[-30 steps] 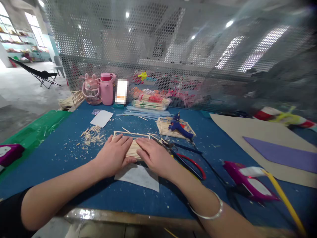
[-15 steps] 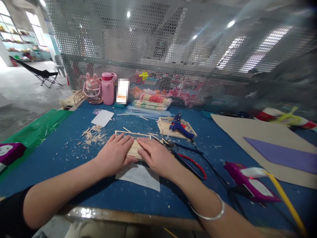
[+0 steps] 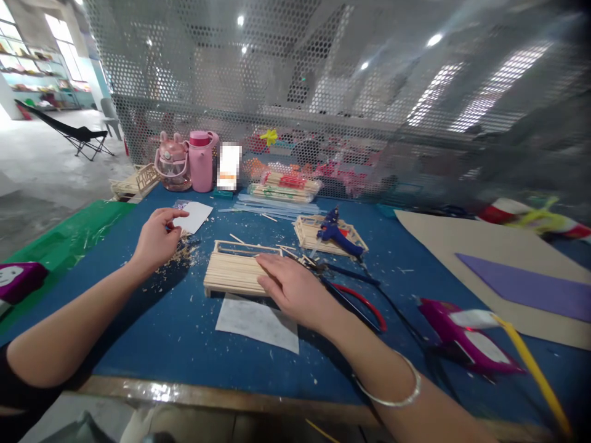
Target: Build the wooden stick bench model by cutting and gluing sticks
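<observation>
A small model of pale wooden sticks [image 3: 235, 272], with a slatted top and a low frame at its back, stands on the blue table. My right hand [image 3: 290, 286] rests on its right end, fingers flat and slightly apart. Above the pile of wood scraps [image 3: 184, 253] hovers my left hand [image 3: 159, 237], thumb and index finger curved with a gap between them and nothing visible in it. Just beyond those fingers lies a white card [image 3: 196, 218]. A white paper sheet [image 3: 258, 324] lies in front of the model.
Behind my right hand, a blue glue gun [image 3: 339, 237] lies on another stick frame [image 3: 306, 232]. Red-handled pliers [image 3: 360, 301] and a dark cable are to the right. Pink bottles [image 3: 201, 161], a stick bundle [image 3: 286, 186] and a perforated screen [image 3: 295, 80] stand behind.
My left hand has lifted off the model and moved left to above the scraps, uncovering the model's left end. My right hand has stayed on the model.
</observation>
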{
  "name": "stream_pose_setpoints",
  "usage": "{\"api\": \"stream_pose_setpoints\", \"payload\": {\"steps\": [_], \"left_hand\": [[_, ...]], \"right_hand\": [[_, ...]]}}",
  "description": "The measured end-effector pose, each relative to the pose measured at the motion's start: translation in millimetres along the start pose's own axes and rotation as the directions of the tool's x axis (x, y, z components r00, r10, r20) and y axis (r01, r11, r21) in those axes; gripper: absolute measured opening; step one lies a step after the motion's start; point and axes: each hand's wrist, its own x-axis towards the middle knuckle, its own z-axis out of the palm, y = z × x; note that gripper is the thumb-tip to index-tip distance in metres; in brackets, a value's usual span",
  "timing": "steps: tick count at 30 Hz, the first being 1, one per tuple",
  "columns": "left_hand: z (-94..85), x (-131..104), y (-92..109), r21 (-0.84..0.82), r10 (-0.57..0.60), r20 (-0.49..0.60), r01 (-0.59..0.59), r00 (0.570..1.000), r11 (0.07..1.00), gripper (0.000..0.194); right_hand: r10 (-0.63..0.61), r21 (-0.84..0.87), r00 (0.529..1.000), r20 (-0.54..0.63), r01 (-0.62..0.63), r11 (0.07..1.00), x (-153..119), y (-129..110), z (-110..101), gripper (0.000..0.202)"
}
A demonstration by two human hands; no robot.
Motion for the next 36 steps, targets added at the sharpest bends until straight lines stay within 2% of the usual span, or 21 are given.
{"api": "stream_pose_setpoints", "payload": {"steps": [3,9,11,14,16,17,19,21,23,25,30,32,34,35,36], "left_hand": [[1.5,-3.9,5.1,-0.017,-0.012,0.066,0.013,0.998,1.0,0.049],[6.7,-10.0,11.2,-0.149,-0.093,0.204,0.125,0.975,0.981,0.052],[11.8,-12.6,9.5,-0.277,-0.126,0.262,0.199,0.957,0.94,0.051],[19.6,-16.7,8.2,-0.466,-0.152,0.349,0.312,0.925,0.828,0.044],[21.5,-18.7,10.5,-0.502,-0.202,0.414,0.408,0.887,0.762,0.037],[21.1,-19.4,12.7,-0.495,-0.237,0.46,0.47,0.855,0.731,0.034],[18.3,-20.2,17.7,-0.468,-0.3,0.56,0.594,0.772,0.655,0.032],[15.1,-20.7,21.7,-0.452,-0.308,0.646,0.675,0.699,0.584,0.035],[13.8,-21.5,23.0,-0.457,-0.277,0.7,0.71,0.659,0.535,0.042],[14.9,-22.6,22.5,-0.469,-0.24,0.731,0.725,0.639,0.505,0.048],[20.0,-24.7,21.9,-0.486,-0.235,0.757,0.766,0.61,0.422,0.057],[20.3,-24.3,21.5,-0.479,-0.247,0.757,0.77,0.605,0.421,0.059],[18.5,-22.7,20.3,-0.452,-0.249,0.749,0.748,0.614,0.486,0.057],[16.7,-21.6,19.9,-0.434,-0.251,0.723,0.706,0.644,0.56,0.054],[14.6,-20.5,20.1,-0.409,-0.256,0.663,0.627,0.703,0.663,0.049]], "right_hand": [[0.01,-0.01,1.0,0.01,-0.01,1.0,-0.1,-0.1,-0.2,0.041],[-0.004,-0.014,1.0,0.006,0.004,1.0,-0.3,0.6,-0.2,0.041],[-0.002,-0.016,1.0,0.006,0.002,1.0,-0.3,0.5,-0.1,0.041],[-0.001,-0.011,1.0,0.008,0.002,1.0,-0.1,0.2,0.1,0.042],[0.0,-0.009,1.0,0.01,0.0,1.0,-0.1,0.3,0.2,0.042],[0.003,-0.009,1.0,0.012,-0.003,1.0,-0.1,0.3,0.1,0.041],[0.013,-0.01,1.0,0.02,-0.013,1.0,-0.2,0.4,-0.1,0.041],[0.022,-0.007,0.999,0.027,-0.022,1.0,-0.1,0.4,-0.3,0.041],[0.026,-0.001,0.999,0.031,-0.026,1.0,0.1,0.2,-0.3,0.04],[0.03,0.002,0.999,0.035,-0.03,1.0,0.4,0.0,-0.2,0.04],[0.036,-0.015,0.998,0.045,-0.035,0.999,0.9,-0.2,-0.7,0.042],[0.027,-0.019,0.999,0.044,-0.026,0.999,0.9,-0.3,-1.0,0.042],[0.016,-0.021,0.999,0.039,-0.015,1.0,0.6,-0.4,-0.8,0.042],[0.013,-0.022,0.999,0.035,-0.012,1.0,0.5,-0.4,-0.5,0.042],[0.01,-0.022,0.999,0.031,-0.009,1.0,0.4,-0.3,-0.2,0.041]]}}
